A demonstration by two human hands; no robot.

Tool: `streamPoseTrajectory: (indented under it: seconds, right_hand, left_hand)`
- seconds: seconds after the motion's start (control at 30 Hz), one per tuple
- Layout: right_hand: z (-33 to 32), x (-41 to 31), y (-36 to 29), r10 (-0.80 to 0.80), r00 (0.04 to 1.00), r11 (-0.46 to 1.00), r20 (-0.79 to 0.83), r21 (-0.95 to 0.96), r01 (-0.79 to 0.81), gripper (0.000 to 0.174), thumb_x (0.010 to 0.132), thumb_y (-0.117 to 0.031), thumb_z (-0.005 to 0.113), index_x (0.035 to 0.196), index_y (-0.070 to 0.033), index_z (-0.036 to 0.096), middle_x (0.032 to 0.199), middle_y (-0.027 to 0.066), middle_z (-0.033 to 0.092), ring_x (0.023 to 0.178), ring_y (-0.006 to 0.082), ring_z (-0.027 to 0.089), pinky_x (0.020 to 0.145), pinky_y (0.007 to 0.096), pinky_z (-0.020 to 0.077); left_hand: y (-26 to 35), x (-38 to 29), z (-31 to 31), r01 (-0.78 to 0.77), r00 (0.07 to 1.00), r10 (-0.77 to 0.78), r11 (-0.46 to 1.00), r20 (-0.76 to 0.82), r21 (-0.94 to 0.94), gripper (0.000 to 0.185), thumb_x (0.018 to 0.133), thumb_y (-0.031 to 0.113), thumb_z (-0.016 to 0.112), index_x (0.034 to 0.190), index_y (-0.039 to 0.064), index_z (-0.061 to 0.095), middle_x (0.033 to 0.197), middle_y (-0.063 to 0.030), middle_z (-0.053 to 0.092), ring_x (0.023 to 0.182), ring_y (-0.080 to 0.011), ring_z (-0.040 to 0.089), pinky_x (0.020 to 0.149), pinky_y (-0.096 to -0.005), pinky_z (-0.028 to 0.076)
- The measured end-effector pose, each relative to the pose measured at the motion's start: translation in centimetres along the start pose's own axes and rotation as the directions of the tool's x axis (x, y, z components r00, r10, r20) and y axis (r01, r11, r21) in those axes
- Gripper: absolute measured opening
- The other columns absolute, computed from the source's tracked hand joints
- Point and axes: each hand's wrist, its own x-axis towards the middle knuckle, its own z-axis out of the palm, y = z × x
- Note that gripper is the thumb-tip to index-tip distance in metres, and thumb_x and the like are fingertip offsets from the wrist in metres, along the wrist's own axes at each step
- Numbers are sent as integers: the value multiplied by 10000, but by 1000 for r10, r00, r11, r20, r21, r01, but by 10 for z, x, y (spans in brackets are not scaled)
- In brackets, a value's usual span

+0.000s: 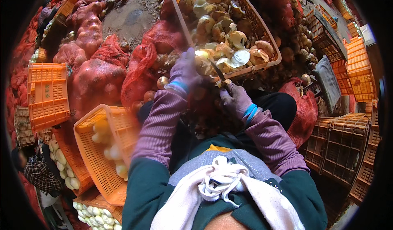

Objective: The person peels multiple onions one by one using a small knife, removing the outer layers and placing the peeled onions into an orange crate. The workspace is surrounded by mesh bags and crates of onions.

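Observation:
My left hand (183, 66), in a purple glove with a blue band at the wrist, is at the near left corner of an orange plastic crate (239, 74). Blurred by motion, it curls around a pale yellow onion (202, 57). In my gloved right hand (235, 99) is a knife with a dark curved blade (217, 70), pointing up and left towards that onion. Bits of skin cling near the knife's base. The tilted crate holds loose onion skins (238, 39) and brown onions or skin shells (205, 24).
At my left stands an orange crate (101, 156) with several peeled onions (115, 153). Red mesh sacks (98, 82) of onions lie left; another sack (302, 107) is by my right knee. Crates (347, 144) are stacked at right. A person (43, 171) is at far left.

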Motion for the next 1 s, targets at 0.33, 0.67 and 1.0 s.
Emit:
streamPoseTrajectory:
  seconds: [0.33, 0.67, 1.0]
  right_hand:
    - [36, 4, -13, 166, 981, 804, -100, -562, -194, 390, 941, -186, 422, 1291, -16, 440, 1073, 245, 646, 1004, 397, 628, 876, 466, 489]
    - [20, 19, -35, 260, 961, 794, -97, -545, -270, 350, 913, -172, 473, 1218, -4, 511, 1077, 265, 634, 1046, 412, 603, 914, 465, 473]
    - [-37, 40, -18, 212, 957, 954, 200, 172, -247, 272, 965, -218, 527, 1106, 6, 592, 852, 95, 654, 713, 182, 598, 652, 322, 506]
  left_hand:
    - [17, -5, 7, 180, 983, -177, 977, -38, 114, 789, 610, 328, 839, 1197, 58, 385, 1174, -218, 519, 1103, -391, 531, 940, -445, 456]
    - [24, -9, 11, 198, 980, -193, 965, -47, 174, 868, 686, 353, 807, 1301, -2, 307, 1148, -191, 500, 1068, -345, 541, 883, -436, 482]
    - [29, -2, 12, 194, 981, -193, 972, -18, 133, 849, 625, 428, 825, 1234, 68, 356, 1186, -204, 500, 1110, -373, 527, 907, -461, 469]
